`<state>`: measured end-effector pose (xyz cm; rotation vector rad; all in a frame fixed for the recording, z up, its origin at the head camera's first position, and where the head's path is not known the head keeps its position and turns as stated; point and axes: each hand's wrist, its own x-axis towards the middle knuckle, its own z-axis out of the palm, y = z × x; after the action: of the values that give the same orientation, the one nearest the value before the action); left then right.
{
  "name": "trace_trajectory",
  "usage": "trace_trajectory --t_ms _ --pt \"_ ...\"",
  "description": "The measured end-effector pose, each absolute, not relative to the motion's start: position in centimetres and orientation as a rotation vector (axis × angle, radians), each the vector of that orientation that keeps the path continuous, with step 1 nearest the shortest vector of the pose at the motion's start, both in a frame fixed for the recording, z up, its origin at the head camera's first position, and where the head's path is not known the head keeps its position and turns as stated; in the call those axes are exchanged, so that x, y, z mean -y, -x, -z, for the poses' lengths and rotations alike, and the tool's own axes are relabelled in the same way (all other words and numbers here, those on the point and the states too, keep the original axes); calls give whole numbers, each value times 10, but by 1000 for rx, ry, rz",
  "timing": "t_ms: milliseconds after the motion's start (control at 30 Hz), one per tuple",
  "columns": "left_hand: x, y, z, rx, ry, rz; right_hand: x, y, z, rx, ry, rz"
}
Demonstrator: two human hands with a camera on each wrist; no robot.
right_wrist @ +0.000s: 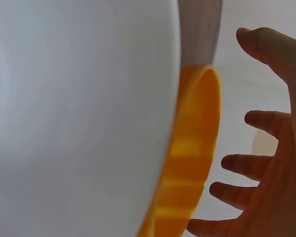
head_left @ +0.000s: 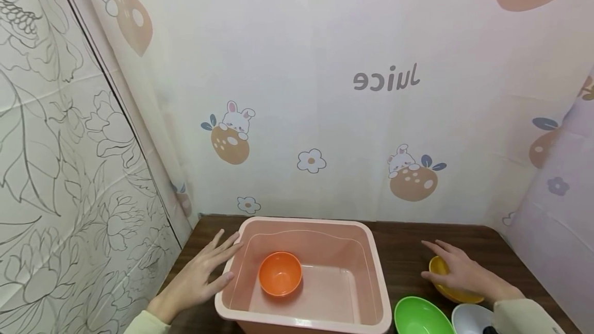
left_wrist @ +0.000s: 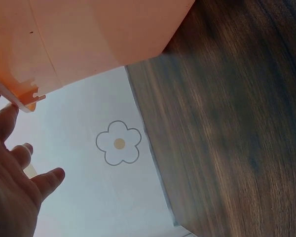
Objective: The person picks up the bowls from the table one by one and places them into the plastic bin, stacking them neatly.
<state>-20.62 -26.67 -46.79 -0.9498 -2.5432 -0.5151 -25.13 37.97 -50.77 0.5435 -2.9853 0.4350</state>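
Observation:
My left hand [head_left: 204, 274] rests its spread fingers at the left rim of a pink plastic tub [head_left: 306, 323]. An orange bowl [head_left: 280, 274] sits inside the tub, toward its left side. On the right, my right hand [head_left: 457, 271] hovers over a yellow bowl [head_left: 459, 295], fingers spread and thumb apart, holding nothing. In the right wrist view the yellow bowl [right_wrist: 195, 143] shows behind a large white bowl [right_wrist: 79, 118], with the fingertips close to its far rim. The right hand hides part of the yellow bowl in the head view.
A green bowl [head_left: 422, 317] and the white bowl [head_left: 471, 318] stand in front of the yellow one, at the tub's right. A dark wooden table [head_left: 399, 241] carries everything. Behind it hangs a printed curtain [head_left: 325, 92], with a flower-patterned panel [head_left: 69, 169] at the left.

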Motion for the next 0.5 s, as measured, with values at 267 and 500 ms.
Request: trace_trajectory --t_ms 267,500 --pt "267 207 467 2551 949 514 -376 247 512 3018 -497 -380" --pt "267 207 466 2558 955 522 -381 237 512 3038 -465 -328"
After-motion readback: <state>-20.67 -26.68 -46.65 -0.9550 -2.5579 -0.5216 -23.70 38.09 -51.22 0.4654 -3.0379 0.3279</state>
